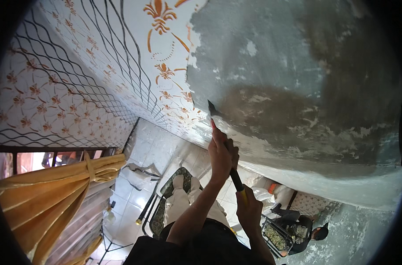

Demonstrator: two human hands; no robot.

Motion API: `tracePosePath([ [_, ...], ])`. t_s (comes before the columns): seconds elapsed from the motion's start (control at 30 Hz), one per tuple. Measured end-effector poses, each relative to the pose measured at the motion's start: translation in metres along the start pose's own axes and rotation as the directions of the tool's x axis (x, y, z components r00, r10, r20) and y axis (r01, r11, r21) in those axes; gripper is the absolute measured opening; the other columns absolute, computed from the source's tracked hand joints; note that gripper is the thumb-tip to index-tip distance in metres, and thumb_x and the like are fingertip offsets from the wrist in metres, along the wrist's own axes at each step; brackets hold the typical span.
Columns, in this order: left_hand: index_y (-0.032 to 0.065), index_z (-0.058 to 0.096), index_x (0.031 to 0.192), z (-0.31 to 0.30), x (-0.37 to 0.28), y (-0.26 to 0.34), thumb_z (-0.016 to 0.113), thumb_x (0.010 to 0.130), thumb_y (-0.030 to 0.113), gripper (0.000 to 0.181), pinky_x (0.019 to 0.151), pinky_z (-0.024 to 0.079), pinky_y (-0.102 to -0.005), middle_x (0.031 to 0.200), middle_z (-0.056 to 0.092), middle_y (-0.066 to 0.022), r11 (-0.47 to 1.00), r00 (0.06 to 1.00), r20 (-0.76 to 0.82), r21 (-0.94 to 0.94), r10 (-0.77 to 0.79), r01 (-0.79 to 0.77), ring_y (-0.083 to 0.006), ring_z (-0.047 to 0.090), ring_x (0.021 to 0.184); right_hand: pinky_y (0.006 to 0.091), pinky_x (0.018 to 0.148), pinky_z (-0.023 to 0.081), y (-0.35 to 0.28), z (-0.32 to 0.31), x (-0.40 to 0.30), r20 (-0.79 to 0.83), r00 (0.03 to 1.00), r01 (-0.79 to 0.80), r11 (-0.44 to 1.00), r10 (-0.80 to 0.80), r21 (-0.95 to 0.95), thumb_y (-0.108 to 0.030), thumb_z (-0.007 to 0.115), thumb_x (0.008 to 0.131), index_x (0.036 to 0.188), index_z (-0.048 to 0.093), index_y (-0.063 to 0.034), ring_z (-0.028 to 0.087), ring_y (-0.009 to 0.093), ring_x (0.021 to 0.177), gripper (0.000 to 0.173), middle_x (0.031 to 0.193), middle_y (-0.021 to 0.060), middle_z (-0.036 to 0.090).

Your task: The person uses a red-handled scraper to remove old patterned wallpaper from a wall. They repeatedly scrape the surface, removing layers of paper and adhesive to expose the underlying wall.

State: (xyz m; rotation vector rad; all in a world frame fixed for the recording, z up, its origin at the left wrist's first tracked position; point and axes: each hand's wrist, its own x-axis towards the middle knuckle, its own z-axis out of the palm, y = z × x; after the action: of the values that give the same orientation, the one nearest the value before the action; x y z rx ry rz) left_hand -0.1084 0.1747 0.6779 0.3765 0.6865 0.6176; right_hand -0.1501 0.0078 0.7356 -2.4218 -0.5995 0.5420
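Note:
A long-handled scraper (215,111) has its dark blade against the wall, by the ragged edge between bare grey plaster (273,59) and white paint with orange floral motifs (164,71). My left hand (219,150) grips the upper handle just below the blade. Lower down, my right hand (249,207) is closed around the black and yellow part of the handle. Brownish, darker patches and whitish remnants mark the grey plaster beside the blade.
I stand on a padded chair (158,212) above a tiled floor (154,142). Gold curtains (55,188) hang at the left by a window. A capped person (298,228) is at the lower right beside another chair (275,237). Plastic sheeting (264,197) lies near the wall's foot.

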Motion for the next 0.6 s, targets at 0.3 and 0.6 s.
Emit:
tracePosePath([
  [0.3,0.0081,0.042,0.084,-0.033,0.043,-0.017,0.032,0.111,0.041,0.044,0.038,0.031,-0.0282,0.058,0.035,0.0014,0.903,0.968,-0.066,0.379,0.244,-0.201,-0.0098,0.038,0.044,0.0441,0.053,0.051,-0.011,0.018,0.02,0.011,0.999,0.038,0.999,-0.038,-0.012,-0.02,0.062,0.099,0.122,0.061,-0.0074,0.067,0.04,0.063,0.026,0.072,0.019,0.065],
  [0.6,0.0148,0.038,0.081,-0.009,0.002,-0.072,0.035,0.11,0.046,0.043,0.036,0.027,-0.0239,0.058,0.033,0.0049,0.998,0.996,0.071,-0.031,0.059,-0.057,-0.0046,0.03,0.042,0.0432,0.058,0.052,0.061,-0.002,-0.006,-0.003,0.995,0.097,0.969,-0.101,-0.227,-0.021,0.061,0.1,0.121,0.061,-0.0041,0.068,0.037,0.066,0.026,0.088,0.0172,0.07],
])
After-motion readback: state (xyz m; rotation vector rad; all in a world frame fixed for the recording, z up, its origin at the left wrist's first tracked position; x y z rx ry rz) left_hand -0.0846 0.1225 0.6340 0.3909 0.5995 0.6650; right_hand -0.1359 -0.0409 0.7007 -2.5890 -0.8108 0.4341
